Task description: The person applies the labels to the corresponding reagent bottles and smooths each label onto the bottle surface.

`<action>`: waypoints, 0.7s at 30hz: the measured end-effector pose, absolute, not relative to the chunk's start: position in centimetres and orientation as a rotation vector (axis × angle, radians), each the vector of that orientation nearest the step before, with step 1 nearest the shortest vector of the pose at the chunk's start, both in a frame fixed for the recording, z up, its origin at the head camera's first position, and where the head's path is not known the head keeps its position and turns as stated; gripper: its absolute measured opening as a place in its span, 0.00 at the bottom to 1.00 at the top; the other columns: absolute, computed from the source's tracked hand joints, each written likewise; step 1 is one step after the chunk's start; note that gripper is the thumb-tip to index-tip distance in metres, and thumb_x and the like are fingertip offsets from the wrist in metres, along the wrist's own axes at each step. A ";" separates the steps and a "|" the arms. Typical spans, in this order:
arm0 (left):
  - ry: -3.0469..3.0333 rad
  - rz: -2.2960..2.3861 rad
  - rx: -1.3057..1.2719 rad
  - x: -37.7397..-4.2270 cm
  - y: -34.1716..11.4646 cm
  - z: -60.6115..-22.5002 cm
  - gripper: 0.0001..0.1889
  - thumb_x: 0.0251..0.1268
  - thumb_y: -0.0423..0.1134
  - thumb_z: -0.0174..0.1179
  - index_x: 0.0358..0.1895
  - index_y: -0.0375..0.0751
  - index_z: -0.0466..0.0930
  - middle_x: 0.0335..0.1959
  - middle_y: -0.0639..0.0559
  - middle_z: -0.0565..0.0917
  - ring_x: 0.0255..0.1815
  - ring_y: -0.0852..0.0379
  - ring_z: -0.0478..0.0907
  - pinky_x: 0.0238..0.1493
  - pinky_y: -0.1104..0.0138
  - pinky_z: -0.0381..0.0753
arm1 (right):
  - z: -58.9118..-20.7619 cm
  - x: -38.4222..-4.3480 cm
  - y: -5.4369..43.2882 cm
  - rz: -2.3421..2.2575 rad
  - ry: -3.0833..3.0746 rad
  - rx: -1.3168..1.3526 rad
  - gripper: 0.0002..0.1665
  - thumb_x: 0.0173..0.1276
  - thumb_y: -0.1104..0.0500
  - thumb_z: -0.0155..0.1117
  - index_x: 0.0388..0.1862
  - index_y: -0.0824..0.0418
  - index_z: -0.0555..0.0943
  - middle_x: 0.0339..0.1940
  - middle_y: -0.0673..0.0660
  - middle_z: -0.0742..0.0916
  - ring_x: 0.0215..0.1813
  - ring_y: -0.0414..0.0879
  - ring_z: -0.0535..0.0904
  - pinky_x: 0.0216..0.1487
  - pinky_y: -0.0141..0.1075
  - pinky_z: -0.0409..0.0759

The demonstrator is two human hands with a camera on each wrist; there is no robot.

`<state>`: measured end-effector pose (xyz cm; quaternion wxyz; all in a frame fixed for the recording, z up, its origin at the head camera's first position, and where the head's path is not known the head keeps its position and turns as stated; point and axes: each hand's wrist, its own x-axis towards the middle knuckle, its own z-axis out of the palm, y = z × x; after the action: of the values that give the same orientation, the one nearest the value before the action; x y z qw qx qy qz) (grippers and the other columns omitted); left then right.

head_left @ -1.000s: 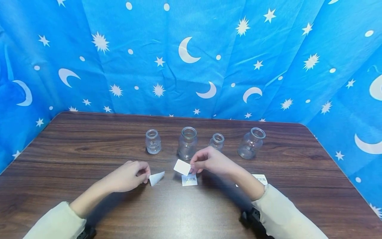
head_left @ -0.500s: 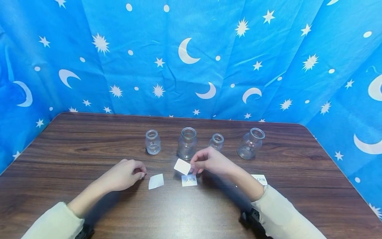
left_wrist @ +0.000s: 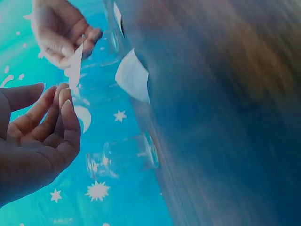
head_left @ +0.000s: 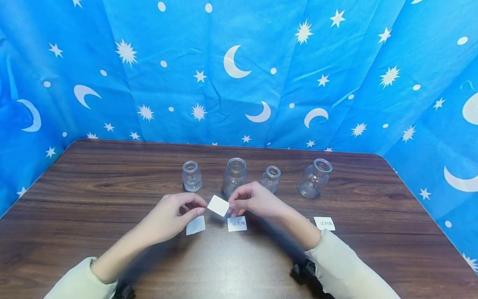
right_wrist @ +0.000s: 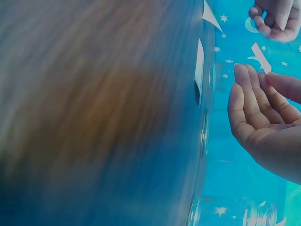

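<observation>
My right hand (head_left: pixel 259 200) pinches a small blank white label (head_left: pixel 218 206) by its right edge between thumb and fingers, above the table. My left hand (head_left: pixel 169 218) is at the label's left side; in the right wrist view a gap shows between that left hand (right_wrist: pixel 277 20) and the label (right_wrist: pixel 261 57). Its thumb and fingers are bent loosely with nothing between them. Under the left fingertips lies a slightly curled white paper piece (head_left: pixel 196 226). Below the right hand, a white label with printed characters (head_left: pixel 237 224) lies flat.
Behind the hands stand a small glass jar (head_left: pixel 192 178), a larger one (head_left: pixel 234 176), another small one (head_left: pixel 270 179) and a wide one (head_left: pixel 314 180). A second printed label (head_left: pixel 325 223) lies right of my right forearm. A blue star-patterned cloth (head_left: pixel 168 74) hangs behind the table (head_left: pixel 239 274).
My left hand let go of the white paper piece, leaving it on the table, then moved right toward the held label. My right hand has shifted slightly left with the label.
</observation>
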<state>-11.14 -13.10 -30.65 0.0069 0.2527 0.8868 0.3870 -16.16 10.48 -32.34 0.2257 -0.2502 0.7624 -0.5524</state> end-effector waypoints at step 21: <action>2.609 1.321 0.783 -11.7 -12.6 -31.7 0.11 0.64 0.36 0.55 0.48 0.37 0.77 0.43 0.50 0.81 0.45 0.54 0.77 0.45 0.60 0.76 | -32.2 -15.6 8.7 -1.683 1.945 -0.761 0.09 0.63 0.71 0.55 0.39 0.76 0.77 0.32 0.66 0.84 0.35 0.50 0.82 0.42 0.50 0.77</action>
<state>-11.75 -12.57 -31.67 0.0569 0.2583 0.8604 0.4356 -15.64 8.72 -32.20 0.2276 -0.2763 0.7060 -0.6111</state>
